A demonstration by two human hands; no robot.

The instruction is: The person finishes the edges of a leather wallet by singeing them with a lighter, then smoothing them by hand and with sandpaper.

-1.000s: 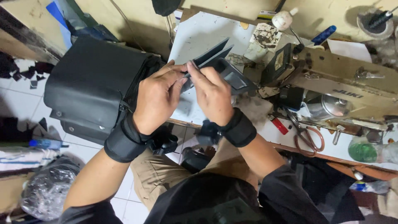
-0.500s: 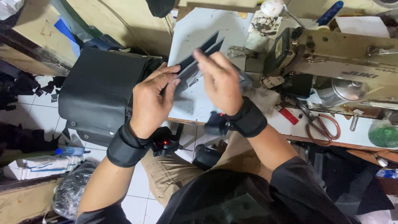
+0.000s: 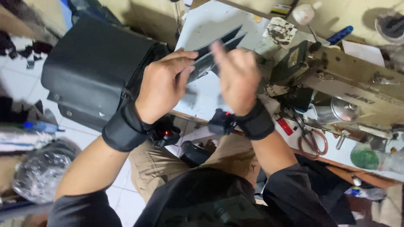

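Head view: left hand (image 3: 162, 86) pinches dark strips (image 3: 219, 48), right hand (image 3: 235, 75) touching.

The scene is evenly and fairly brightly lit, with soft, cool light that seems to come from above. The pale table (image 3: 202, 25) is the brightest area and looks slightly washed out. The hands cast soft, dark shadows on it just below them. The right hand (image 3: 237, 77) is smeared by motion blur, most at the fingertips, while the left hand (image 3: 162, 86) is sharper. A dull highlight sits on the black bag (image 3: 92, 67), and small glints show on the metal cup (image 3: 343, 109). The corners bend and stretch as with a wide lens, and the left edge is soft and dim.
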